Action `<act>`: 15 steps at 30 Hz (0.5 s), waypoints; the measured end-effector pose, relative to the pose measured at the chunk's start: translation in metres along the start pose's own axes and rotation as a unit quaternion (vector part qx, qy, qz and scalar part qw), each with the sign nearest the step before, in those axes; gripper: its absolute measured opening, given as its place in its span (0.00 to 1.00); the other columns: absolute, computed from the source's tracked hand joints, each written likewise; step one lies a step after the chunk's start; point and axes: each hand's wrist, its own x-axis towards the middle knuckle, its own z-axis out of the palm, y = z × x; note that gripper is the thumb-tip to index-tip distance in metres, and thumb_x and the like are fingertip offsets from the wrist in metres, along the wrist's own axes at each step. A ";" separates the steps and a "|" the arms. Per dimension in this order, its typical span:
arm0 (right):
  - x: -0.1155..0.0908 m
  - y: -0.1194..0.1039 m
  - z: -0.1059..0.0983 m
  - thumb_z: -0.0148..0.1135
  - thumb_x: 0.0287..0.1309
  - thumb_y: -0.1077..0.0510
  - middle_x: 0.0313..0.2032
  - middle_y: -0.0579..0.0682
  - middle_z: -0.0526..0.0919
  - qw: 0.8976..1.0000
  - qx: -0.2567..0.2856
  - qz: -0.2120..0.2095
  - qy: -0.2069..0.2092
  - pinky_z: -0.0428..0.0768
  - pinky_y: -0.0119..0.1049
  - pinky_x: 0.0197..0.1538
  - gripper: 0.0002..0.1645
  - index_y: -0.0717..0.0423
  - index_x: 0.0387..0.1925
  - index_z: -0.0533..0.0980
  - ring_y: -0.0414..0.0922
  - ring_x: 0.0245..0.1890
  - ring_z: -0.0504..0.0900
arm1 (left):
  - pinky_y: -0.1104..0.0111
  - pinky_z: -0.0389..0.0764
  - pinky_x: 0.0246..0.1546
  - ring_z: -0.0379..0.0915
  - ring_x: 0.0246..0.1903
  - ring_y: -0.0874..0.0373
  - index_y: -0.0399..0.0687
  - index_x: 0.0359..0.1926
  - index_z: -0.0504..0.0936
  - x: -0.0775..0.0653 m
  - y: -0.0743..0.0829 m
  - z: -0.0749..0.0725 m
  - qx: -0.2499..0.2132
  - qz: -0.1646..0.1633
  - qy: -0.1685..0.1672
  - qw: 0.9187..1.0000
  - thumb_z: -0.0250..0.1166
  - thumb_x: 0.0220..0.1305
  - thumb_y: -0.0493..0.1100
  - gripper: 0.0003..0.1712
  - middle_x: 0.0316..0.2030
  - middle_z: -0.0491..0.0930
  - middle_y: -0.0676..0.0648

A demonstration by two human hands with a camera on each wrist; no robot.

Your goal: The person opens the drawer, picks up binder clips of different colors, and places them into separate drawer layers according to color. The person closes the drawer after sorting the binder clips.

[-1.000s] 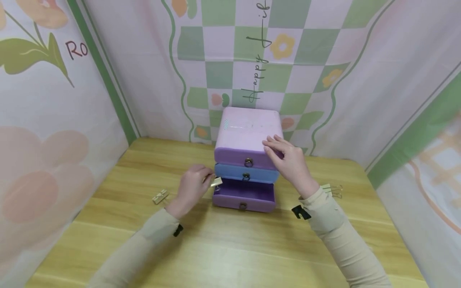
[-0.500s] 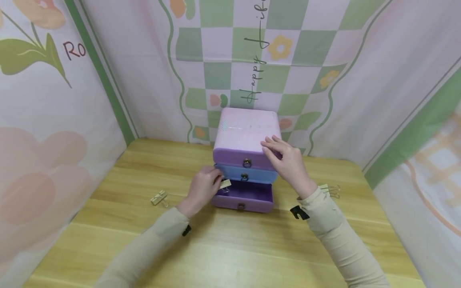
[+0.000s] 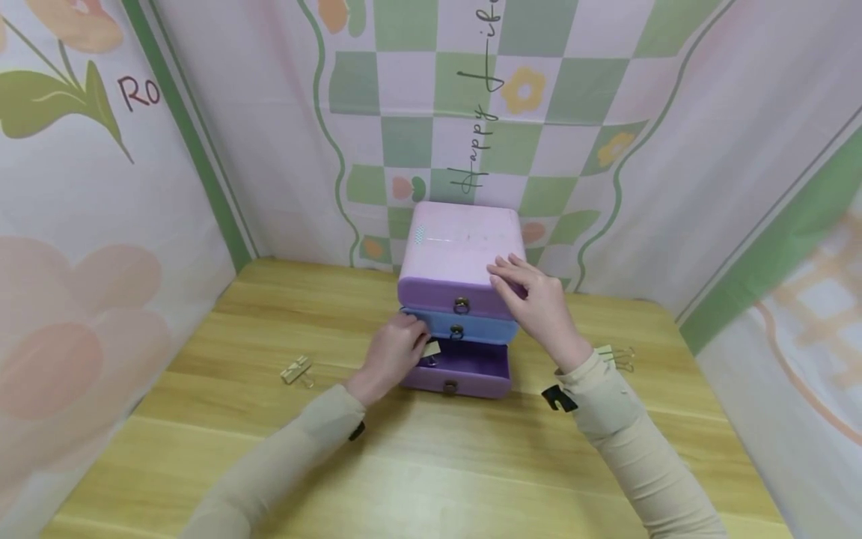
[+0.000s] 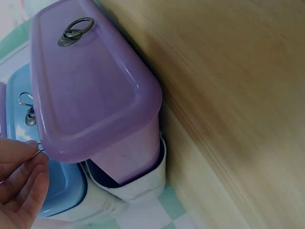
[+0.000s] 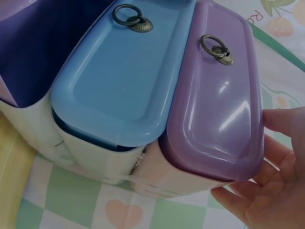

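A small desktop drawer unit (image 3: pixel 465 239) with a pale pink top stands on the table. Its bottom purple drawer (image 3: pixel 481 383) is pulled out, while the blue drawer (image 3: pixel 488 328) and top purple drawer (image 3: pixel 427 293) sit in their frames. My left hand (image 3: pixel 392 352) pinches a gold binder clip (image 3: pixel 432 349) by its wire handle, over the left part of the open drawer. In the left wrist view only a bit of wire shows between the fingertips. My right hand (image 3: pixel 544 303) rests on the unit's upper right edge, fingers fairly straight, as the right wrist view also shows.
Another binder clip (image 3: pixel 295 370) lies on the wooden table (image 3: pixel 417 479) to the left. At the right, a further binder clip (image 3: pixel 607 355) with wire handles is partly covered by the right sleeve. A printed curtain (image 3: pixel 404 82) hangs right behind the drawer unit.
My left hand has moved right with the binder clip, from the drawer's left side to over its inside. The right hand stays on the unit's edge.
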 end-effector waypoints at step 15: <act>0.000 0.000 0.000 0.55 0.56 0.48 0.49 0.50 0.78 1.000 -0.005 0.003 -0.008 0.70 0.48 0.56 0.17 0.50 0.45 0.78 0.49 0.56 0.70 | 0.74 0.73 0.23 0.68 0.24 0.62 0.49 0.24 0.80 0.002 0.005 0.012 0.057 0.013 -0.046 0.997 0.63 0.50 0.42 0.03 0.22 0.75 0.54</act>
